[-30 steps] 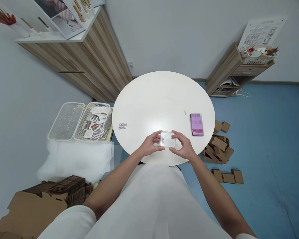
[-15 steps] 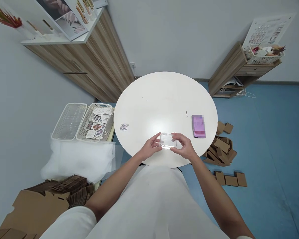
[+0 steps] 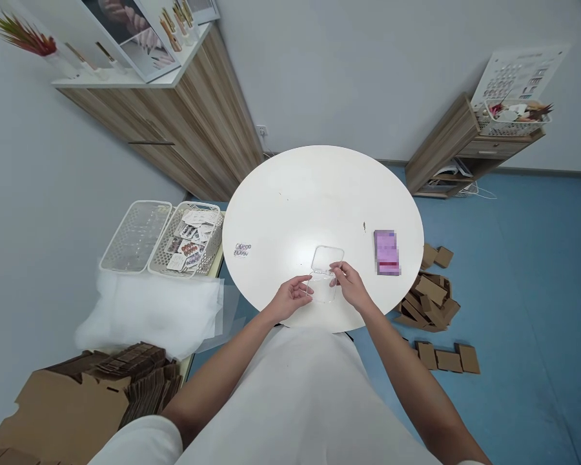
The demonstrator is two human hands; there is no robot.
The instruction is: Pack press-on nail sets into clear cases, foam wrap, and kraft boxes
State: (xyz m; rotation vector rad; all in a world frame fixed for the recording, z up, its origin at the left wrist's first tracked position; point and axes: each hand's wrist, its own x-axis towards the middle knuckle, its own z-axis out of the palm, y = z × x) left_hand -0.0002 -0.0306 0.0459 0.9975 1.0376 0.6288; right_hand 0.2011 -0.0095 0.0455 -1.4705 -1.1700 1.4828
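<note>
Near the front of the white round table, a clear plastic case is held with its hinged lid swung up and away from me. My left hand grips the case's left edge between thumb and fingers. At the hinge on the right side, my right hand has its fingers closed on the case. Nothing can be made out inside it. A sheet of press-on nails lies to the left on the table. A purple box, partly pixelated, lies to the right.
Left of the table stand a basket of nail cards and a basket of clear pieces. White foam sheets and folded cardboard boxes are nearer me. Small brown boxes sit at the table's right.
The clear case has gone from closed to opened, its lid now standing toward the far side. My right hand has shifted slightly left and down. The view has tilted a little.
</note>
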